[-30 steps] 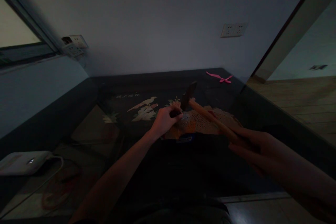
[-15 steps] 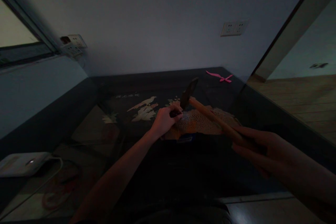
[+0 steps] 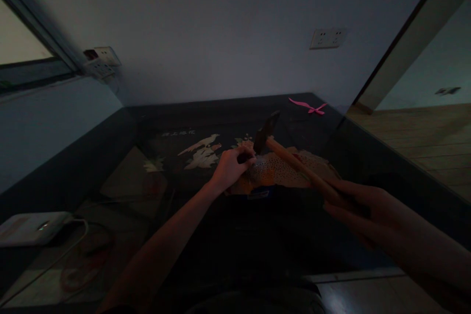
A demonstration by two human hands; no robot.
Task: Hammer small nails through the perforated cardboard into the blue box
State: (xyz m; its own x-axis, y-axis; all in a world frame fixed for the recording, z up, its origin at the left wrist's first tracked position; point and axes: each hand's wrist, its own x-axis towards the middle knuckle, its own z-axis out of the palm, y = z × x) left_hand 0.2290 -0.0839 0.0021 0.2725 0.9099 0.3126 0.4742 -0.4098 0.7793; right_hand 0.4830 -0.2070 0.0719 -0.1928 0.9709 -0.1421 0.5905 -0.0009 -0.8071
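Observation:
My right hand (image 3: 364, 208) is wrapped round the wooden handle of a hammer (image 3: 294, 159). The dark hammer head is raised just beside the fingers of my left hand (image 3: 232, 163). Those fingers are pinched together over the left end of a flat brown sheet (image 3: 279, 169) dotted with many small holes; what they hold, if anything, is too small and dark to make out. A small blue patch (image 3: 260, 193) shows under the sheet's near edge. Beneath lies a dark, glossy table top (image 3: 221, 115) with a pale bird-and-flower picture.
A pink ribbon (image 3: 311, 108) lies at the table's far right corner. At the near left a white box-shaped device (image 3: 35, 228) has a pale cable (image 3: 69, 250) running from it. A pale wall with sockets (image 3: 327, 38) stands behind the table.
The hammer and both hands stay in almost the same places. The hammer head sits very slightly further right, and the view has shifted a little.

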